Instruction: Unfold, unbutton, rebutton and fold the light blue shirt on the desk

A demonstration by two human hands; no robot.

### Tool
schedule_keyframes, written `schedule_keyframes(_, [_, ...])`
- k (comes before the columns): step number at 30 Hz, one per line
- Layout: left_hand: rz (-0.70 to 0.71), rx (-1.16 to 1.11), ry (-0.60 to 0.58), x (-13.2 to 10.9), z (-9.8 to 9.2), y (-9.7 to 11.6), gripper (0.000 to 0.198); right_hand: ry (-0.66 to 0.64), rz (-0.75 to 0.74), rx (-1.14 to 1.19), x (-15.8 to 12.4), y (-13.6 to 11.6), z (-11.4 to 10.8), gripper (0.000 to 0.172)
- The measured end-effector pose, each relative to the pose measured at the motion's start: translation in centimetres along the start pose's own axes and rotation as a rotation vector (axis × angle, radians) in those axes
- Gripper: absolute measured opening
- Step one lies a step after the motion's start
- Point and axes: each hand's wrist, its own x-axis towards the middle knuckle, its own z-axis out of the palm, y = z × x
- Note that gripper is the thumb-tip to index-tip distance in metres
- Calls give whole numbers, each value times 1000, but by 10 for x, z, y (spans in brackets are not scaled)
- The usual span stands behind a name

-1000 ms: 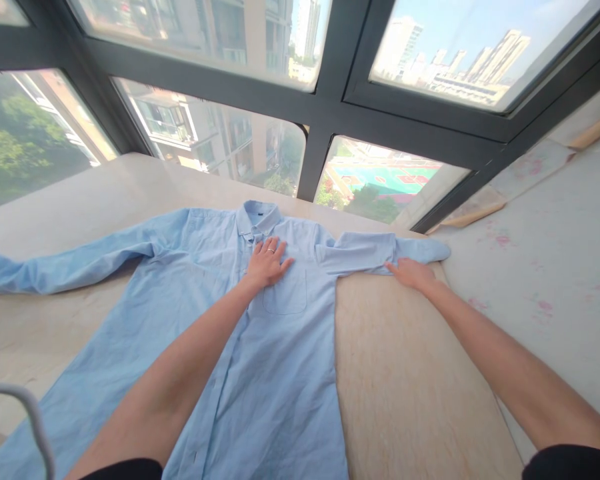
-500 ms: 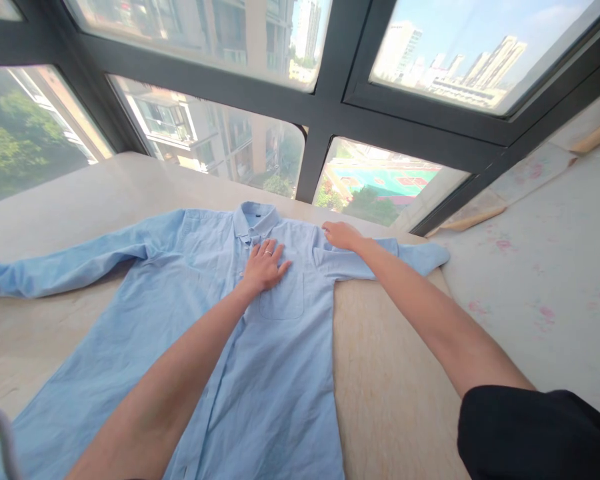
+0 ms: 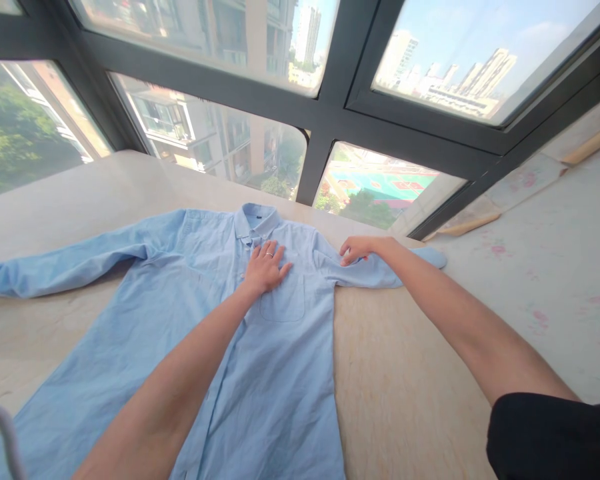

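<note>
Stone ledge (image 3: 405,373) under the window carries the light blue shirt (image 3: 275,373), flat and front up. Its long axis runs away from me, collar (image 3: 255,217) toward the glass, hem nearest me. My left hand (image 3: 266,268) presses flat, fingers spread, above the pocket (image 3: 283,307). My right hand (image 3: 356,249), fingers curled, pinches the sleeve (image 3: 380,275) near the shoulder.

- The shirt (image 3: 280,373) was plain light blue.
- The bench (image 3: 405,387) was pale beige, faintly marbled.
- At three o'clock, the wall (image 3: 555,267) was off-white with pink blotches.
- The window frame (image 3: 325,120) was dark grey.
</note>
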Motion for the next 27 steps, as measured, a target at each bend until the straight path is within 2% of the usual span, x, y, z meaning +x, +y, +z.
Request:
schedule_keyframes(3, [1, -3, -8, 0, -1, 0, 64, -2, -30, 90, 1, 1, 0, 45])
schedule_keyframes(8, [-10, -11, -8, 0, -1, 0, 62, 267, 99, 121, 1, 11, -2, 24])
schedule_keyframes(13, [-7, -22, -8, 0, -2, 1, 62, 458, 215, 116, 2, 20, 3, 18])
schedule_keyframes(16, [-9, -20, -15, 0, -3, 2, 62, 500, 227, 142, 7, 17, 6, 18])
schedule_keyframes(19, [-4, -8, -19, -1, -4, 2, 63, 525, 140, 210, 15, 8, 6, 26])
schedule_keyframes(23, [-3, -4, -14, -1, -4, 2, 63, 497, 43, 289, 31, -6, 6, 30])
schedule_keyframes(27, [-4, -8, -16, 0, -2, 1, 63, 502, 8, 353, 42, -8, 6, 17])
